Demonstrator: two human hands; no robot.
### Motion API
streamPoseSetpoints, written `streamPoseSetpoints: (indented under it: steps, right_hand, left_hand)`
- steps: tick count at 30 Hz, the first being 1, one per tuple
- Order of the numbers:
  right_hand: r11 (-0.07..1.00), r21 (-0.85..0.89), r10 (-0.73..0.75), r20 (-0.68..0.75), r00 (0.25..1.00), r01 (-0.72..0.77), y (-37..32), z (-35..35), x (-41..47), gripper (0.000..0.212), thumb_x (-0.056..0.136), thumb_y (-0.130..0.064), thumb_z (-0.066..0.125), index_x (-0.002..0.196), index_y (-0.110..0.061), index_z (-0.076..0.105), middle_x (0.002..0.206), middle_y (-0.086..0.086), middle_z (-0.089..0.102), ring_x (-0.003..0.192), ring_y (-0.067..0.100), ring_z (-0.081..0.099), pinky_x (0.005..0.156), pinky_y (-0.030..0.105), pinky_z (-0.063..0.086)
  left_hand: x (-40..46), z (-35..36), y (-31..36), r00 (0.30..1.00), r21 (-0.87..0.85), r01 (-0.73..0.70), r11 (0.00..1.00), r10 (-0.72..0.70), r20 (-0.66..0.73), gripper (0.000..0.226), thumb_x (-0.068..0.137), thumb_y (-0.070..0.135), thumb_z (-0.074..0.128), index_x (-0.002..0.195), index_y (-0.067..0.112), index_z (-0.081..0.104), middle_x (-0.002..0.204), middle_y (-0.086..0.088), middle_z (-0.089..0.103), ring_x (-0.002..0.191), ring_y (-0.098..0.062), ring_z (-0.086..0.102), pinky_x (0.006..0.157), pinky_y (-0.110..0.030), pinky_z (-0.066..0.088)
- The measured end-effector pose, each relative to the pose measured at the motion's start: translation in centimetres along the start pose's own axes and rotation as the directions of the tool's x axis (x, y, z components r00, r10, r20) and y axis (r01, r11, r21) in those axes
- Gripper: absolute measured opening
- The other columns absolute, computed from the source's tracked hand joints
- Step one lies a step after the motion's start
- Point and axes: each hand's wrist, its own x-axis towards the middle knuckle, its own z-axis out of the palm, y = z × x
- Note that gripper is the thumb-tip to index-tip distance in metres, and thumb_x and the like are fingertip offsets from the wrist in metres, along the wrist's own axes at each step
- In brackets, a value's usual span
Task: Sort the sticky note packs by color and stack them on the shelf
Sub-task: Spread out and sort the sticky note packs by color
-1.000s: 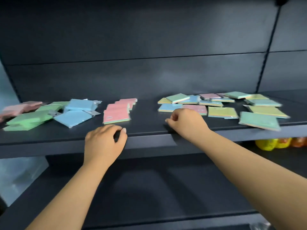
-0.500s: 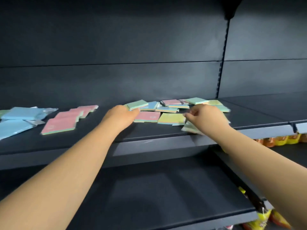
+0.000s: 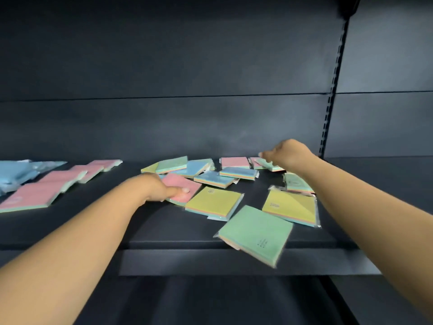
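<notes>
Your left hand (image 3: 154, 187) pinches pink-topped wrapped sticky note pack (image 3: 181, 187), mid dark metal shelf (image 3: 164, 226). Sorted pink row (image 3: 56, 184) lies left of that grip, so left hand nearer. Your right hand (image 3: 289, 153) grips green-topped pack (image 3: 269, 164) at shelf's back edge.

- Two bare arms show, with no sleeves on them.
- The left hand (image 3: 157, 187) wears no glove or ring that shows.
- The right hand (image 3: 289, 152) wears no glove; its fingers are mostly hidden.
</notes>
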Motion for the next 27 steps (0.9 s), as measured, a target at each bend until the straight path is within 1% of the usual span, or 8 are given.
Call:
streamPoseSetpoints:
  steps: [3,7,11,14,17,19,23,27]
  right_hand:
    - [0.988,0.148,0.023,0.106,0.994,-0.038,-1.0,1.0,2.6,0.036,0.088,-0.035,0.059,0.074,-0.002,0.062,0.073,0.008,0.054,0.064,0.023,0.047,0.062,0.026,0.038]
    - [0.95,0.251,0.113,0.272,0.956,-0.184,-2.1,3.2,6.2,0.033,0.089,-0.025,0.061,0.065,-0.008,0.047,0.054,0.006,0.044,0.042,0.015,0.036,0.039,0.014,0.029]
    - [0.975,0.133,0.136,0.273,0.952,-0.177,-3.0,5.3,8.6,0.031,0.091,-0.026,0.059,0.069,-0.009,0.044,0.065,0.006,0.04,0.055,0.017,0.038,0.058,0.027,0.037]
    - [0.993,-0.05,0.113,0.315,0.942,-0.103,-3.7,5.9,9.2,0.022,0.095,-0.03,0.051,0.097,-0.008,0.048,0.075,0.006,0.046,0.082,0.024,0.05,0.077,0.03,0.038]
    - [0.952,-0.3,0.163,0.323,0.932,-0.062,-4.3,6.1,9.6,0.053,0.096,-0.044,0.043,0.132,-0.004,0.046,0.133,0.013,0.051,0.124,0.03,0.047,0.101,0.034,0.035]
    - [0.919,-0.391,0.182,0.334,0.925,-0.04,-4.5,6.2,9.9,0.06,0.097,-0.045,0.04,0.137,0.0,0.042,0.143,0.012,0.044,0.13,0.029,0.043,0.105,0.034,0.032]
    - [0.935,-0.309,0.303,0.435,0.848,-0.175,-4.7,6.5,11.6,0.069,0.093,-0.044,0.049,0.14,0.005,0.033,0.144,0.017,0.041,0.131,0.03,0.041,0.109,0.036,0.032]
    - [0.95,-0.198,0.309,0.468,0.828,-0.243,-4.8,6.8,12.0,0.07,0.094,-0.035,0.051,0.143,0.006,0.022,0.149,0.019,0.029,0.137,0.03,0.031,0.109,0.035,0.028]
  left_hand:
    - [0.4,-1.2,0.0,0.999,-0.203,-0.015,0.979,0.025,0.045,0.042,0.073,0.041,0.075,0.093,0.011,0.054,0.068,-0.002,0.055,0.06,-0.013,0.053,0.051,-0.02,0.043]
    - [1.7,-3.2,-0.6,0.99,-0.331,-0.057,0.942,0.096,0.102,0.021,0.076,0.027,0.075,0.082,0.013,0.059,0.065,0.0,0.053,0.049,-0.007,0.045,0.041,-0.015,0.041]
    - [3.0,-4.4,-0.3,0.981,-0.523,-0.156,0.838,0.195,0.021,0.014,0.081,0.021,0.07,0.084,0.014,0.058,0.068,-0.001,0.054,0.052,-0.008,0.04,0.042,-0.013,0.037]
    - [4.2,-4.7,0.8,0.969,-0.627,-0.224,0.746,0.241,-0.058,0.017,0.081,0.021,0.069,0.086,0.016,0.054,0.073,-0.003,0.057,0.056,-0.01,0.044,0.048,-0.017,0.039]
    - [5.7,-4.3,1.5,0.956,-0.644,-0.281,0.712,0.262,-0.128,0.018,0.081,0.022,0.07,0.087,0.017,0.054,0.087,-0.008,0.06,0.064,-0.014,0.05,0.057,-0.025,0.044]
    - [6.3,-3.7,1.6,0.951,-0.639,-0.307,0.706,0.249,-0.181,0.022,0.079,0.024,0.071,0.089,0.019,0.052,0.094,-0.009,0.066,0.077,-0.02,0.059,0.068,-0.032,0.05]
    - [6.8,-2.8,1.1,0.936,-0.655,-0.352,0.669,0.274,-0.222,0.026,0.08,0.016,0.071,0.087,0.019,0.046,0.085,-0.003,0.062,0.065,-0.011,0.057,0.047,-0.016,0.045]
    - [6.8,-2.9,0.3,0.915,-0.614,-0.403,0.679,0.296,-0.273,0.029,0.079,0.015,0.072,0.085,0.02,0.045,0.085,-0.003,0.063,0.068,-0.012,0.056,0.054,-0.021,0.043]
